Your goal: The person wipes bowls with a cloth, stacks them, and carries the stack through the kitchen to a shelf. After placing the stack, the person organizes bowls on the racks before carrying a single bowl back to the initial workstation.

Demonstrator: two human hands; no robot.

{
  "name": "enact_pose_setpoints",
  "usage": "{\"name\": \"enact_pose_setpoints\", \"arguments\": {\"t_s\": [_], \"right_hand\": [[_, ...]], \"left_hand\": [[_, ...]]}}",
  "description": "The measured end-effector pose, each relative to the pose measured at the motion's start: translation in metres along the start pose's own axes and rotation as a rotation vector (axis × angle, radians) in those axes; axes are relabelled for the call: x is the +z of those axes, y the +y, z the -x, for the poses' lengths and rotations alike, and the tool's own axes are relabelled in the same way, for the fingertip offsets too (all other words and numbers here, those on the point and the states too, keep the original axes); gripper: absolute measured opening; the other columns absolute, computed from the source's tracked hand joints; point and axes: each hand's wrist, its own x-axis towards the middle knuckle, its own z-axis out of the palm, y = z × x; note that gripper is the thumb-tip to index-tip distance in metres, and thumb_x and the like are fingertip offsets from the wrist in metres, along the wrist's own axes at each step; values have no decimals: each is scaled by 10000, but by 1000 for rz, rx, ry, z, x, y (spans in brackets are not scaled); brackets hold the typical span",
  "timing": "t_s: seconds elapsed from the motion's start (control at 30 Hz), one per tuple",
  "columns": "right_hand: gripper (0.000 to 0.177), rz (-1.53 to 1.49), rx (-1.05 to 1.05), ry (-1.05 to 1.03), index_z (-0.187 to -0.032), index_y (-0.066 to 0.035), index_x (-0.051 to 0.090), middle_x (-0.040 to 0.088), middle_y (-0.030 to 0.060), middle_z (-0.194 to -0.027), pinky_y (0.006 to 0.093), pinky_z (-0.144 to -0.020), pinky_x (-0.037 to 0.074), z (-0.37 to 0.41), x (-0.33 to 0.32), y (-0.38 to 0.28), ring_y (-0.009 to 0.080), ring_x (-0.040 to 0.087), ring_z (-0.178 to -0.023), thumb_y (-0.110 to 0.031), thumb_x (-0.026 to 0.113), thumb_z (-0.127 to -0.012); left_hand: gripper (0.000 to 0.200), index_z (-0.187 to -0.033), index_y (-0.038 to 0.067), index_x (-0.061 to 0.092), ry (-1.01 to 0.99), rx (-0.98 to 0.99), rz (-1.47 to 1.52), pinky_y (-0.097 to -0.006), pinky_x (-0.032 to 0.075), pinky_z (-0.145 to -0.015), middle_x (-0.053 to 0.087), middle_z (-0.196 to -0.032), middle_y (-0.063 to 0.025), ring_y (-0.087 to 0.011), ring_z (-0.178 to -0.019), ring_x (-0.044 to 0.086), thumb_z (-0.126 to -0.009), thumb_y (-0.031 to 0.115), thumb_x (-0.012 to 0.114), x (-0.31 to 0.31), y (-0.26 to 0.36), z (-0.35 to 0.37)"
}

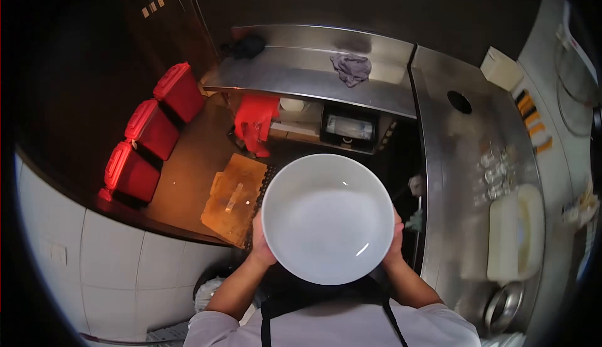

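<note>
A large white bowl is held out in front of my body, its hollow facing up toward the camera. Nothing shows inside it apart from glints of light. My left hand grips the bowl's left side, and my right hand grips the right side. Most of the fingers are hidden behind the rim and under the bowl. Just left of the bowl lies an orange-brown board or lid with a handle-like piece on it.
Red lidded bins line the left counter. A steel shelf holds a grey cloth; below hangs a red plastic bag. On the right steel counter stand glasses, a cream tub and a metal ring-shaped item.
</note>
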Motion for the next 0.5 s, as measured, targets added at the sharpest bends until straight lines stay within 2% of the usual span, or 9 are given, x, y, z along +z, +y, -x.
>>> {"name": "enact_pose_setpoints", "arguments": {"t_s": [0.07,0.1,0.2,0.23,0.3,0.4,0.47,0.5], "right_hand": [[1061,5,6,-7,-1399,78,425,560,171,-1311,386,-1024,422,-59,4,21,255,544,-1208,-837,311,-876],[1060,14,14,-17,-1397,80,425,560,174,-1309,388,-1022,422,-87,4,34,258,544,-1205,-836,309,-878],[1058,36,18,-16,-1392,83,426,561,180,-1302,393,-1016,423,-165,6,83,266,547,-1195,-834,307,-880],[1057,39,5,-3,-1392,82,426,562,180,-1298,393,-1012,425,-192,9,100,266,548,-1191,-834,309,-879],[1060,29,-2,24,-1397,81,421,561,183,-1298,395,-1013,427,-249,14,133,269,548,-1192,-836,314,-876],[1074,-25,23,65,-1423,89,384,532,196,-1347,401,-1044,414,-310,27,173,280,527,-1235,-831,347,-870],[1102,-76,53,84,-1462,107,327,484,213,-1423,406,-1091,386,-341,33,193,295,494,-1300,-817,397,-866],[1099,-25,95,90,-1461,96,329,487,208,-1415,415,-1079,404,-352,31,204,296,502,-1288,-824,391,-863]], "left_hand": [[959,-1336,-66,485,69,-25,73,-359,506,-938,620,-1230,-152,-217,-1119,610,-823,739,574,-9,-11,-53],[987,-1325,-77,491,47,113,96,-362,515,-926,621,-1229,-160,-214,-1108,618,-809,759,579,-14,-18,-82],[1095,-1340,-81,471,-21,-164,66,-366,517,-930,613,-1250,-160,-226,-1120,619,-742,827,600,-51,-65,-157],[1209,-1365,-83,438,-50,9,106,-373,525,-922,604,-1273,-161,-238,-1122,624,-664,887,608,-63,-96,-184],[1266,-1387,-87,416,-21,-30,167,-384,499,-974,583,-1309,-168,-251,-1173,597,-616,890,643,-79,-126,-243],[1342,-1434,-96,363,-23,-193,325,-402,436,-1061,538,-1372,-184,-269,-1259,537,-566,870,701,-105,-172,-316],[1389,-1464,-100,322,-102,-184,355,-413,386,-1110,501,-1415,-195,-281,-1311,492,-540,851,736,-123,-186,-371],[1412,-1476,-101,302,-159,-127,330,-418,362,-1128,482,-1436,-201,-286,-1332,469,-526,842,751,-127,-170,-400]]}}
